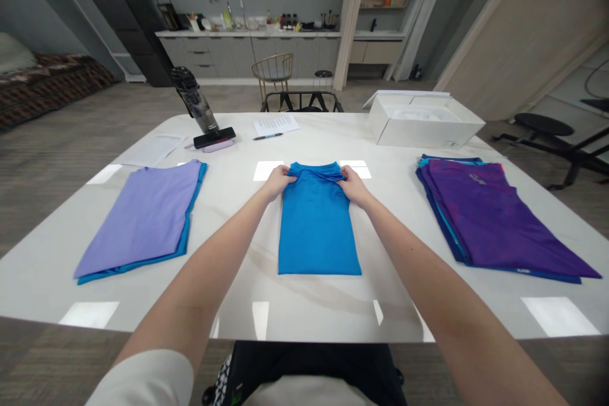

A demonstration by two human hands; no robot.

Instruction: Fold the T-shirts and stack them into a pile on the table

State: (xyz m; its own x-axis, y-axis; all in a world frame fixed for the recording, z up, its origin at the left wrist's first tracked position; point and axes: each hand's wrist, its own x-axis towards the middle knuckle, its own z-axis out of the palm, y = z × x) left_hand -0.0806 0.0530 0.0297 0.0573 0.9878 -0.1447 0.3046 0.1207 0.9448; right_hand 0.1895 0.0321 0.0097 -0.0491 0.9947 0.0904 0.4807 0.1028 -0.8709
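A blue T-shirt lies folded into a long rectangle in the middle of the table, its collar end away from me. My left hand pinches the far left corner of it, near the collar. At the far right corner, my right hand grips the cloth between thumb and fingers. The fabric is bunched a little between both hands. To the left rests a lilac shirt on top of a blue one. On the right lies a stack of shirts with a purple shirt uppermost.
The white table carries a white open box at the back right. A black bottle-shaped device, a pen and printed papers stand or lie at the back left. Chairs and a kitchen counter are beyond.
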